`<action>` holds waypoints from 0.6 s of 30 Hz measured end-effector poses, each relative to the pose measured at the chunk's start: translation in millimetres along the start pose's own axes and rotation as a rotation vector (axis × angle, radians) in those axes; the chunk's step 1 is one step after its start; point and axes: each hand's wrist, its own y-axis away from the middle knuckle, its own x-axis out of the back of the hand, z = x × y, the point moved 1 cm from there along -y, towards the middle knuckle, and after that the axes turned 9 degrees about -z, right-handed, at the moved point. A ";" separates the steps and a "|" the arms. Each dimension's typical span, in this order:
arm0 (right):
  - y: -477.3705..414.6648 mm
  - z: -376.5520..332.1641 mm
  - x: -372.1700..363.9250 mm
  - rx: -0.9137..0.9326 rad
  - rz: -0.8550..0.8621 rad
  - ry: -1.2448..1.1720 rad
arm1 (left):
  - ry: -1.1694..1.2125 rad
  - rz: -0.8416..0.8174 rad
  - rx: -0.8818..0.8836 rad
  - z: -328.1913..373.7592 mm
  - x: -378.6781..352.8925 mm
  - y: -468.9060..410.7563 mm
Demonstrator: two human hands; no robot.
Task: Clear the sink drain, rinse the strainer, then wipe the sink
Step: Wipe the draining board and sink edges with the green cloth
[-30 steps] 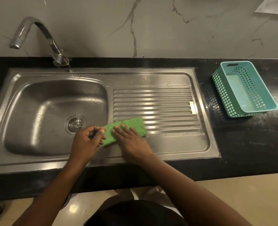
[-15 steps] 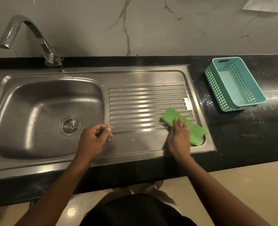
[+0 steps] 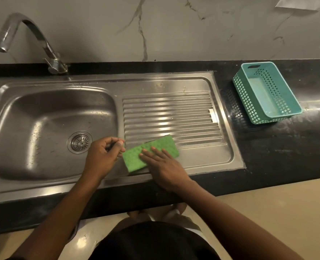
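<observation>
One steel sink [image 3: 99, 81] (black counter [image 3: 268, 147], marble wall [image 3: 99, 34]); left grip [image 3: 102, 158] clenched; right grip [image 3: 164, 166] flat on sponge [image 3: 133, 160]

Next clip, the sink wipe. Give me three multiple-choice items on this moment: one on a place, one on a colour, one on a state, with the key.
1. Where does the green cloth lie?
A. in the basin
B. on the near left part of the drainboard
C. under the tap

2. What colour is the basket on the counter?
A. red
B. teal
C. white

3. How is the right hand?
A. flat on the cloth, fingers straight
B. gripping the tap
C. curled round the strainer

Key: B, it lies across the near left end of the ribs; B, its mesh walls are teal; A, straight fingers press down on the cloth.
</observation>
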 end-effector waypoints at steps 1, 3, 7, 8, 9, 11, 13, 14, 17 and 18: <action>10.4 12.3 4.4 -0.018 0.008 -0.013 | 0.005 -0.004 -0.005 0.8 -1.0 0.7; 31.9 33.8 10.4 -0.071 0.033 -0.038 | 0.007 -0.015 -0.012 0.6 -2.1 2.2; 77.8 82.2 23.9 -0.232 0.126 -0.134 | -0.011 -0.028 -0.003 -1.5 0.2 5.5; 88.5 94.5 28.1 -0.280 0.146 -0.150 | -0.010 -0.029 -0.004 -2.0 1.3 6.2; 97.3 104.5 31.1 -0.322 0.161 -0.158 | -0.006 -0.030 -0.006 -2.5 2.3 7.1; 106.0 114.6 31.9 -0.396 0.189 -0.157 | -0.008 -0.031 -0.004 -4.2 5.1 8.6; 102.0 113.4 26.3 -0.513 0.266 -0.186 | -0.009 -0.024 0.008 -6.0 8.8 9.7; 96.5 110.5 24.2 -0.593 0.321 -0.216 | 0.001 -0.021 0.010 -6.6 10.7 10.8; 71.2 94.5 23.4 -0.772 0.430 -0.337 | 0.034 -0.002 0.012 -6.4 16.0 14.6; 60.3 84.6 20.9 -0.778 0.426 -0.343 | 0.034 0.001 0.014 -7.0 18.0 15.6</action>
